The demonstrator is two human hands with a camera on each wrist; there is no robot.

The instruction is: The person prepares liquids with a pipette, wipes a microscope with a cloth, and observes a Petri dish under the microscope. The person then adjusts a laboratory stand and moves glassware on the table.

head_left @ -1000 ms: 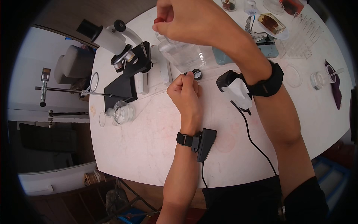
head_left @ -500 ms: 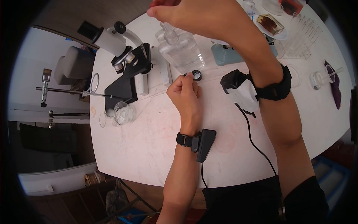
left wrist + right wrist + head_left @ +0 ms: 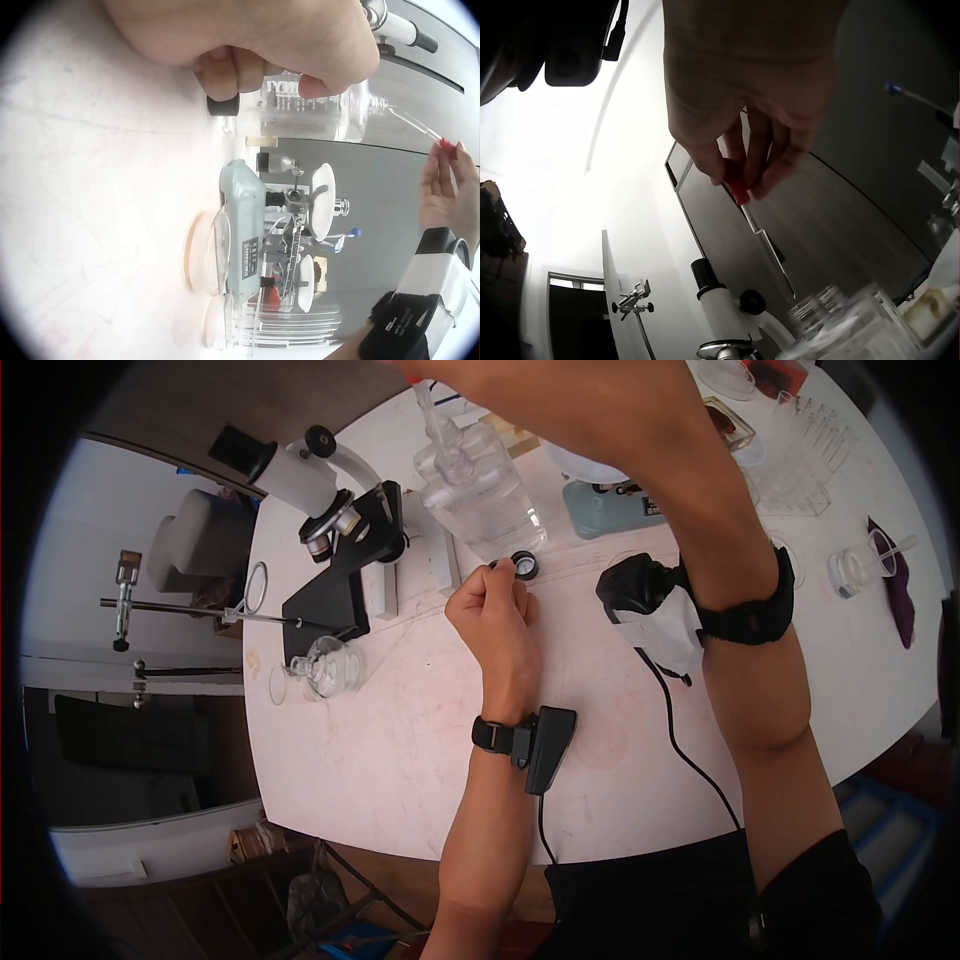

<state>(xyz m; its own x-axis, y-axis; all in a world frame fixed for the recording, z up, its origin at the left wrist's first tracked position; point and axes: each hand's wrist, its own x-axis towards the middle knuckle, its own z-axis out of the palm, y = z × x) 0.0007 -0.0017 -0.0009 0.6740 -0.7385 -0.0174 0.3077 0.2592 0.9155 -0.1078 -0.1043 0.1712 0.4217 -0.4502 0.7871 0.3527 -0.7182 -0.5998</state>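
Note:
My right hand is high at the back of the table and pinches the red bulb of a glass dropper. Slanting down from the bulb, the dropper's tube ends right at the mouth of a clear flat-sided bottle with white lettering. Fingers curled in, my left hand rests on the table in front of this bottle. A black screw cap lies beside its thumb, and its fingers overlap the cap in the left wrist view. The inside of this fist is hidden.
A microscope and a round glass flask stand on the left, near a clamp stand rod. Behind the right forearm are a blue balance and test tubes. A small jar sits far right.
My right hand has risen and moved away from me, drawing the dropper up, so that its glass tube now shows above the bottle's neck. The left hand stays in place.

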